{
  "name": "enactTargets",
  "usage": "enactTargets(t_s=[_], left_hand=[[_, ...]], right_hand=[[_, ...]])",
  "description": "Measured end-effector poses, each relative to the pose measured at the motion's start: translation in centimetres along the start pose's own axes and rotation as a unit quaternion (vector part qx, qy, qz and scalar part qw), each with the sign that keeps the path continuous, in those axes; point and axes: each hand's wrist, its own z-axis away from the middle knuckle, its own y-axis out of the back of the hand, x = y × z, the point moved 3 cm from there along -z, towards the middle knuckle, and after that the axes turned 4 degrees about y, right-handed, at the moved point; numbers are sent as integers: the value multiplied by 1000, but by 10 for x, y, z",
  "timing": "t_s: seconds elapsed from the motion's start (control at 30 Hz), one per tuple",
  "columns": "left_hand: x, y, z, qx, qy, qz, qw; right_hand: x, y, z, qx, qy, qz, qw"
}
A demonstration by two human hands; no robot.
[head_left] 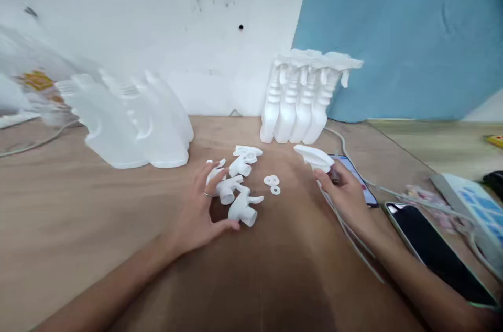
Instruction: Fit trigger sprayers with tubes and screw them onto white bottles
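Observation:
Several white spray heads (242, 208) lie in a loose group on the brown table (275, 279). My left hand (200, 211) rests beside and partly over them, thumb and fingers spread around the group's left side. A white spray head (313, 157) is held by its left-pointing body in my right hand (343, 190), between thumb and fingers, above the table. Between the hands lie a few small white washers (272, 180). Thin pale tubes (346, 227) run along the table under my right hand.
White bottles without heads (133, 128) stand at the back left. Several bottles with spray heads (296, 101) stand against the wall. A lit phone (359, 180), a dark phone (436, 253), cables and a blue-and-white box (471, 206) are at the right.

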Motion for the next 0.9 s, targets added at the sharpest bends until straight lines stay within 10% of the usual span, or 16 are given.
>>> enactTargets(t_s=[0.4, 0.73, 0.9], left_hand=[[1, -15, -30, -3, -66, 8, 998], [12, -6, -26, 48, -159, -5, 986], [39, -5, -1, 42, -146, 201, 968]], right_hand=[[-6, 2, 6, 35, 45, -4, 998], [-40, -22, 37, -69, 160, 7, 985], [-45, -24, 46, -78, 194, 4, 978]])
